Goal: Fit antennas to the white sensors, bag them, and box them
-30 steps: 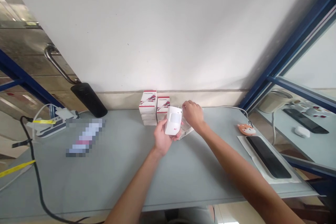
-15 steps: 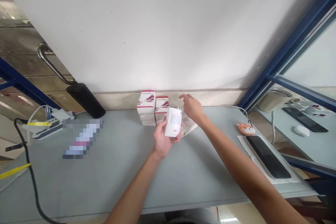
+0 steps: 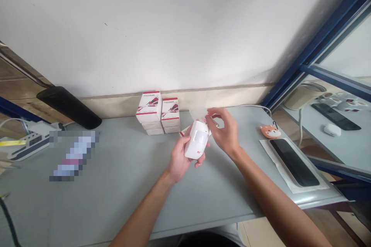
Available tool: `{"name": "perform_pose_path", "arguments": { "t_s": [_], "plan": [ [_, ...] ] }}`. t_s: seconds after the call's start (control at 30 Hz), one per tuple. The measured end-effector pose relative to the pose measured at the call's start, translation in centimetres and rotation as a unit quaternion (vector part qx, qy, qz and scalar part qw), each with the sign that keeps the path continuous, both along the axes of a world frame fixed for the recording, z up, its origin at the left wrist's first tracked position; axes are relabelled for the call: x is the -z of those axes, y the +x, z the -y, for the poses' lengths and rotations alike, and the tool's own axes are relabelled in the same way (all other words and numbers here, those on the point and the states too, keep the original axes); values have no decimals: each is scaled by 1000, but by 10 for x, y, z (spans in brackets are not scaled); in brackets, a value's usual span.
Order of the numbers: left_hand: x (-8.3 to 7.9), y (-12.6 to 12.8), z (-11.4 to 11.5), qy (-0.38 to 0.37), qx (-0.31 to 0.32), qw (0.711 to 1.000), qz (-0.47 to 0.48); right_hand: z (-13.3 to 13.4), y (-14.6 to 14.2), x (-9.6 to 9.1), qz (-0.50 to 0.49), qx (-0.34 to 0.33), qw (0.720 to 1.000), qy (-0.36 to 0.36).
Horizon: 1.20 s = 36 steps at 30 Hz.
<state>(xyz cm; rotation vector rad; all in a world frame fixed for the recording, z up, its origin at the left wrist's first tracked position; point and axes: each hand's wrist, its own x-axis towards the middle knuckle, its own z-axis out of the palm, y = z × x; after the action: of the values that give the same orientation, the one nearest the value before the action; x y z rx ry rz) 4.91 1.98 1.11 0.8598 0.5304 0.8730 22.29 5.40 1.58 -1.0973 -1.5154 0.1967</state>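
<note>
My left hand (image 3: 178, 159) grips a white oblong plastic casing (image 3: 198, 141), long axis toward the grey tabletop's (image 3: 121, 185) far edge. Right hand (image 3: 225, 130) beside its top, hold unclear.

The device (image 3: 199, 139) is white with a small red mark (image 3: 198, 152). The far boxes (image 3: 148, 103) are white, red-edged, with dark red graphics. The table (image 3: 121, 197) is grey, the right-hand case (image 3: 271, 132) orange and white, the far-left cylinder (image 3: 69, 107) black.

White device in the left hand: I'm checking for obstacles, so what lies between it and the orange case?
In the head view, the right hand lies between the white device and the orange case, with gray tabletop between hand and case.
</note>
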Motion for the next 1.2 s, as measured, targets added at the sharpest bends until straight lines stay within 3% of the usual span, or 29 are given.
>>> {"name": "perform_pose_path", "arguments": {
  "t_s": [0.17,0.3,0.5,0.67,0.8,1.0,1.2],
  "plan": [
    [2,-10,-6,25,82,994,-62,10,-4,-8,27,-14,998,52],
    [0,-21,-10,35,155,983,-89,14,-5,-11,29,-11,999,39],
    [-1,-26,-11,13,211,972,-102,13,1,-16,36,-31,998,31],
    [-8,-21,-10,9,174,984,-41,9,10,-18,52,-21,995,80],
    [-12,-21,-10,16,125,992,1,8,10,-14,55,-18,997,59],
    [-4,-25,-12,-16,230,972,-36,12,9,-12,76,-28,997,13],
    [-6,-23,-12,-9,215,976,-24,10,16,-13,90,-39,995,16]
  ]
}}
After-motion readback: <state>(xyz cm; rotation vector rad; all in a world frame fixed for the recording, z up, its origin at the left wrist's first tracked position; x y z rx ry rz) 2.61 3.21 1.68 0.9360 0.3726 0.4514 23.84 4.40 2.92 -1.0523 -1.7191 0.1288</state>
